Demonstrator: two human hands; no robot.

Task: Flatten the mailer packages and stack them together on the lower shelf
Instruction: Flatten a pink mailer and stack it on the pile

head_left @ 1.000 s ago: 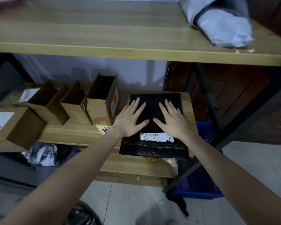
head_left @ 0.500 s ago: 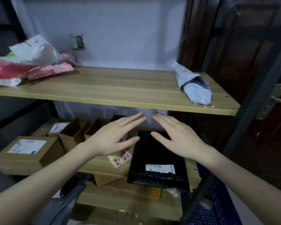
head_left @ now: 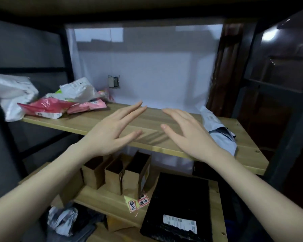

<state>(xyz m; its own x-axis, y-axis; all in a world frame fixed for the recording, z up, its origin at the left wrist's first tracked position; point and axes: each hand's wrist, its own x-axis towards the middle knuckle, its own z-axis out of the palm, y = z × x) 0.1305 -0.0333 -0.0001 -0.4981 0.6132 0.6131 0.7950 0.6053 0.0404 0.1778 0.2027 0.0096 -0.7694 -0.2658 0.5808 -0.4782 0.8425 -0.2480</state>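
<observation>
Both hands [head_left: 112, 131] have risen off black mailer [head_left: 178, 203].

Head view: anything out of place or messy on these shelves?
Yes. Crumpled pink and white plastic mailers lie in a loose heap at the upper wooden shelf's left end, and a rumpled grey mailer lies at its right end. Only the flat black mailer lies on the lower shelf.

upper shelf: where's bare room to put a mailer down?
Bare wood on the upper shelf runs mid-span, between the pink and white bags at left and the grey mailer at right. Both open hands, left hand and right hand, hover over that patch. Left end is crowded.
</observation>
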